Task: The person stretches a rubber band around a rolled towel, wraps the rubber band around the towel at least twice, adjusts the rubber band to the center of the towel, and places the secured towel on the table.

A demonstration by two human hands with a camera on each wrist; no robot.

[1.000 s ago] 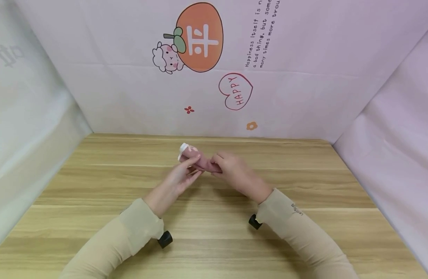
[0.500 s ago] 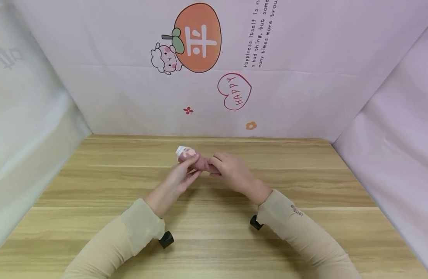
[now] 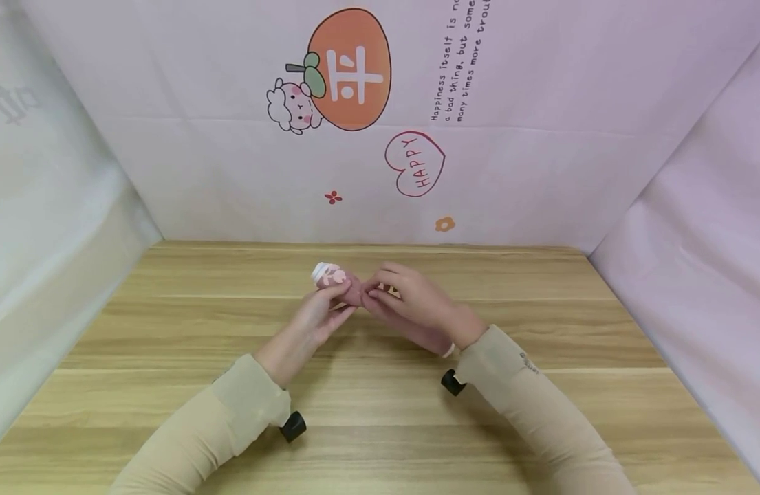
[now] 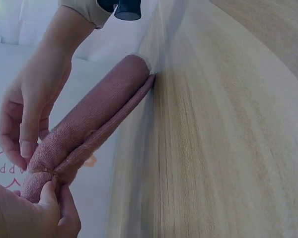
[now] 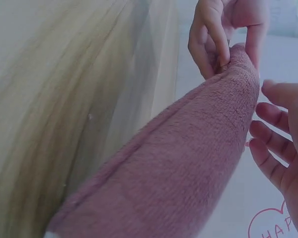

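Observation:
A dusty-pink rolled towel (image 3: pixel 410 331) with a white-edged patterned end is held above the wooden table in the head view. A thin tan band (image 4: pixel 44 171) cinches it near the middle in the left wrist view. My left hand (image 3: pixel 311 317) grips the towel close to the band, thumb on top and fingers beneath. My right hand (image 3: pixel 419 295) is over the cinched part, its fingers loosely bent and their tips right at the towel's side. In the right wrist view, the right fingers (image 5: pixel 273 141) are spread beside the towel, not wrapped round it.
The wooden table (image 3: pixel 367 426) runs back to a white printed cloth backdrop (image 3: pixel 231 179). White cloth walls (image 3: pixel 695 261) stand at both sides. A black wrist device (image 3: pixel 293 426) hangs below each cuff.
The right hand has loosened its grip on the towel and raised its fingers by the middle. The towel's right half now shows, extending down and right beneath that hand. The left hand has barely moved.

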